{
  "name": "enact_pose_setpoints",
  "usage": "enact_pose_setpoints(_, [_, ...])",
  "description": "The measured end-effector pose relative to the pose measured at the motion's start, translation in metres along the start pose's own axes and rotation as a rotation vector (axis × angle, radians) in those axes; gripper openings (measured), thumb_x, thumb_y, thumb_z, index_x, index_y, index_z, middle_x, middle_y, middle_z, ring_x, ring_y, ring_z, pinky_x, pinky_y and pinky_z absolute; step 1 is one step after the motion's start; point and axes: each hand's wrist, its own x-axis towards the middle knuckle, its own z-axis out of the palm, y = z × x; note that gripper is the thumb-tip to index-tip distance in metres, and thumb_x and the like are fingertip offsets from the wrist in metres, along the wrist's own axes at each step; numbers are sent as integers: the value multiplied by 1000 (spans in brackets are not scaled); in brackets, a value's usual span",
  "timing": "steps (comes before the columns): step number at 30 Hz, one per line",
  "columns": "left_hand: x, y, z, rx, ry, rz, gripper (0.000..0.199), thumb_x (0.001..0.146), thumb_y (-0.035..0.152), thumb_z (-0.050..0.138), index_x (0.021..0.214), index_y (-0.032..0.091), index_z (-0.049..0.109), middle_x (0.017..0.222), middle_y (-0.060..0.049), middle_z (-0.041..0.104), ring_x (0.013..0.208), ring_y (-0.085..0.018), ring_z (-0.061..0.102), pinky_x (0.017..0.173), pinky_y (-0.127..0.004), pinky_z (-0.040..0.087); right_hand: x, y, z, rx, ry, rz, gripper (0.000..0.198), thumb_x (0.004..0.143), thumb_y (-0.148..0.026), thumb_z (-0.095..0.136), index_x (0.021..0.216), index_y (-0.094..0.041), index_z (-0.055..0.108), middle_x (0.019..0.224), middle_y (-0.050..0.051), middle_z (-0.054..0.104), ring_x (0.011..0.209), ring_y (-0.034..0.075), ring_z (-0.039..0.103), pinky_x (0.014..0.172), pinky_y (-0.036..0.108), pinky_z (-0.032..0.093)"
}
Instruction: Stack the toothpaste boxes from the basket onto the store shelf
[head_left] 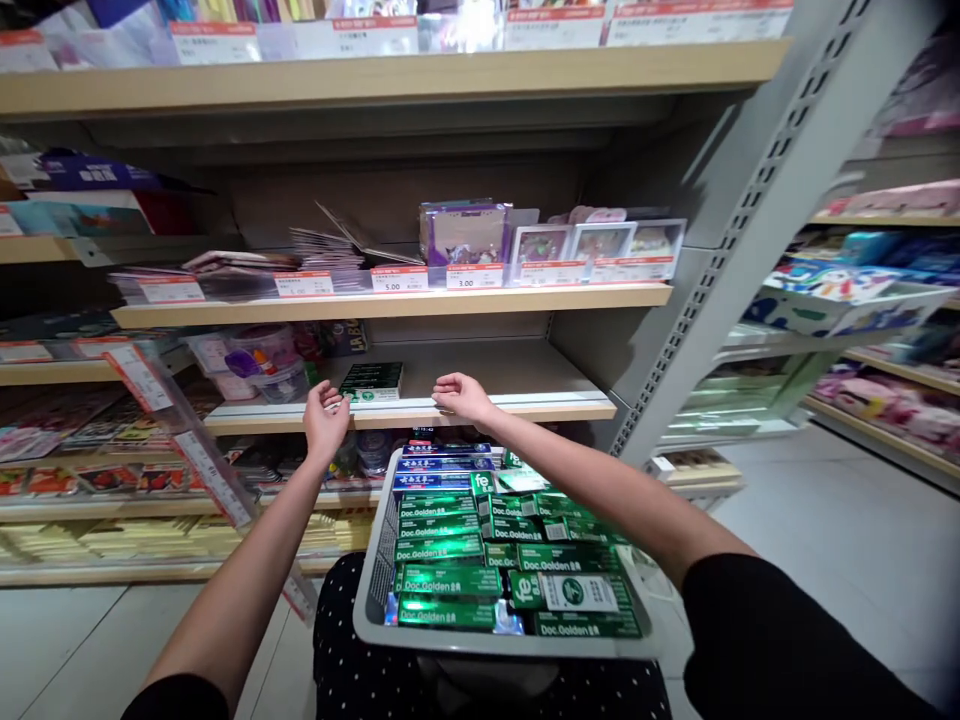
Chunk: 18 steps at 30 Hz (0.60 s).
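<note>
From my remote station, the head camera gives me the shelving unit [780, 190] across most of the view, its slotted metal upright leaning along the right side. I look onto a low shelf [495, 372] with a pale front edge, and over it a narrower-looking shelf of goods. On the near side, right of centre, a grey basket [517, 646] sits over dark cloth with white dots.

The two bare arms reach forward from black sleeves. I have the left hand [326, 415] at the shelf's front edge, fingers loosely bent and partly open, just left of a stack of dark green boxes [373, 380]; I see nothing in its grasp and cannot tell whether it touches the stack. The right hand [459, 397] is over the same edge, right of the stack and apart from it, fingers half curled, with nothing visible in hold.

Clear tubs [274, 368] stand left of the stack, and a purple-edged pack [465, 235] is on the shelf above. Inside the basket, green boxes [450, 582] marked Doc.Golden lie in rows, near to far, with blue boxes [442, 465] at the far left. Smallest are the red-topped price labels [474, 277] along the upper shelf's edge.
</note>
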Motion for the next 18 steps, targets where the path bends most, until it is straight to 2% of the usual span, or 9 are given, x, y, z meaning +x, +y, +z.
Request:
enact_pose_setpoints(4, [-30, 30, 10, 30, -129, 93, 51, 78, 32, 65, 124, 17, 51, 110, -10, 64, 82, -16, 64, 70, -27, 55, -29, -5, -56, -5, -61, -26, 25, 73, -16, 76, 96, -14, 65, 91, 6, 70, 79, 14, 67, 74, 27, 58])
enact_pose_setpoints(7, [-53, 49, 23, 56, -302, 109, 43, 78, 34, 63, 117, 17, 57, 106, -9, 66, 78, -16, 64, 72, -28, 54, -45, 2, -92, -57, -63, 20, 20, 73, -18, 76, 90, -14, 67, 85, 4, 69, 74, 12, 65, 69, 23, 57])
enact_pose_setpoints(10, [-76, 55, 38, 71, -475, 80, 39, 76, 35, 63, 110, 16, 62, 102, -8, 68, 80, -18, 65, 77, -31, 54, -62, 14, -122, -77, -97, 131, 22, 70, -20, 79, 87, -14, 67, 81, 3, 68, 71, 12, 65, 65, 22, 56])
enact_pose_setpoints(14, [-103, 50, 55, 66, -726, 4, 32, 73, 38, 66, 97, 17, 68, 94, -8, 72, 83, -21, 67, 80, -33, 53, -87, 31, -148, -207, -125, 222, 27, 70, -27, 80, 91, -14, 67, 84, 6, 70, 64, 12, 64, 60, 23, 52])
enact_pose_setpoints(18, [-128, 51, 64, 55, -931, -36, 32, 69, 43, 68, 90, 18, 71, 91, -6, 74, 83, -22, 68, 75, -31, 53, -109, 38, -158, -380, -124, 253, 27, 73, -29, 76, 94, -13, 69, 88, 8, 71, 69, 14, 64, 62, 23, 49])
